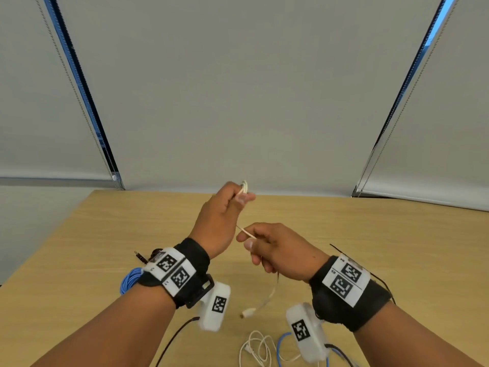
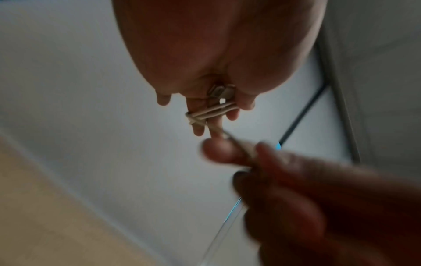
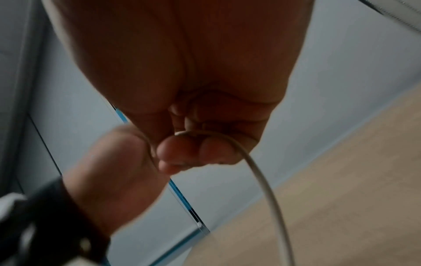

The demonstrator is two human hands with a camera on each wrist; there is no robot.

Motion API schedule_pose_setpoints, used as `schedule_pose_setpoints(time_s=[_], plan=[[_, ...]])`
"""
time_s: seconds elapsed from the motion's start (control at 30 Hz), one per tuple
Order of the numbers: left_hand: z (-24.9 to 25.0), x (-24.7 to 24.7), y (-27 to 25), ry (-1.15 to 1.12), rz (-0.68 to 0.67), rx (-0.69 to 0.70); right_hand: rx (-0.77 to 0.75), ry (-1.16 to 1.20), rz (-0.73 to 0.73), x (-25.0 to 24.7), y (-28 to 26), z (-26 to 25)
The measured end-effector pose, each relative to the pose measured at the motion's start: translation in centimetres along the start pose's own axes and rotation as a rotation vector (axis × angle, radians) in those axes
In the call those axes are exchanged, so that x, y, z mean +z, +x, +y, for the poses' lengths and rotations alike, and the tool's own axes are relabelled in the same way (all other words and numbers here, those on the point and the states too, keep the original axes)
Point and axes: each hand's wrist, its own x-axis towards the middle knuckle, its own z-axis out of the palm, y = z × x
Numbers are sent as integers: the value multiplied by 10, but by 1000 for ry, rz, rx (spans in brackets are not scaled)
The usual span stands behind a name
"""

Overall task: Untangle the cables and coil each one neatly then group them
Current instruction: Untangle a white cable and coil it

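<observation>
My left hand (image 1: 232, 200) is raised above the wooden table (image 1: 370, 234) and holds a cream cable (image 1: 244, 188) wound in several turns around its fingers (image 2: 198, 124). The left wrist view shows the wraps and a plug (image 2: 222, 92) against the palm. A taut stretch of the same cable runs down to my right hand (image 1: 260, 243), which pinches it between thumb and fingers (image 3: 182, 153). The free tail (image 1: 270, 295) hangs below the right hand and ends in a small connector (image 1: 247, 312) just above the table.
A coiled blue cable (image 1: 129, 283) lies by my left wrist, with a black plug (image 1: 140, 256) beside it. Near the front edge sit a loose white cable (image 1: 258, 348), a blue strand (image 1: 281, 340) and black leads (image 1: 174, 337). Window blinds (image 1: 238, 88) hang behind the table.
</observation>
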Motion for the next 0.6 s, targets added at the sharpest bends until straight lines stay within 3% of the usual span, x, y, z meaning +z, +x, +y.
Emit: schedule_pose_setpoints(time_s=[0.07, 0.13, 0.27, 0.37, 0.47, 0.6], plan=[[-12, 1, -3, 213, -55, 19, -21, -71, 71, -11, 2, -7], [-19, 2, -8, 241, -128, -40, -47, -167, 167, -24, 5, -12], [-15, 8, -20, -117, -271, -199, -106, -256, 343, -36, 8, -12], [-9, 10, -26, -338, -370, -251, -156, -160, 362, -34, 9, -7], [-8, 8, -27, -469, -333, -233, -175, 0, 318, -27, 6, -1], [-11, 15, -26, -452, -222, -176, -168, 138, 334, -13, 11, -2]])
